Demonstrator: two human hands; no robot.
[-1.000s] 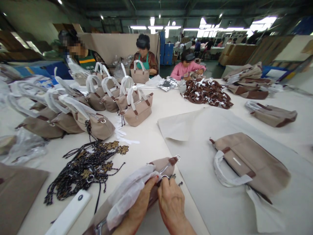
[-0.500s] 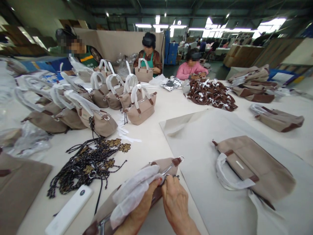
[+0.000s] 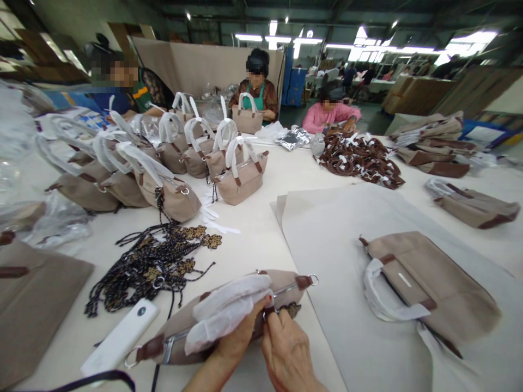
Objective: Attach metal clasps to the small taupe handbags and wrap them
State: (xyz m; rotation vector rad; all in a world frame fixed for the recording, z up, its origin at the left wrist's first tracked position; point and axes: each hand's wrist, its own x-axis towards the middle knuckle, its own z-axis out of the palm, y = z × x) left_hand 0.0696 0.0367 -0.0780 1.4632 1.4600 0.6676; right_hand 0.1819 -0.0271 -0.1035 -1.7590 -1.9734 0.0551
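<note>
A beige handbag (image 3: 183, 326) with brown tabs lies on its side near the table's front edge, its handles wrapped in white paper (image 3: 229, 310). My left hand (image 3: 241, 340) holds the bag at the wrapped handles. My right hand (image 3: 288, 354) pinches a small metal part at the bag's zipper, where a dark charm (image 3: 293, 310) hangs. A silver ring (image 3: 314, 280) sticks out from the bag's far end.
A pile of black cords with gold charms (image 3: 155, 264) lies left of the bag, a white flat device (image 3: 120, 343) beside it. Another bag (image 3: 429, 286) rests on a grey sheet (image 3: 339, 228) at right. Upright bags (image 3: 241, 174) stand beyond. Three people sit across the table.
The view has shifted so the whole bag now shows. The bag has swung flatter across the table, and my right hand has stayed pinched at the zipper.
</note>
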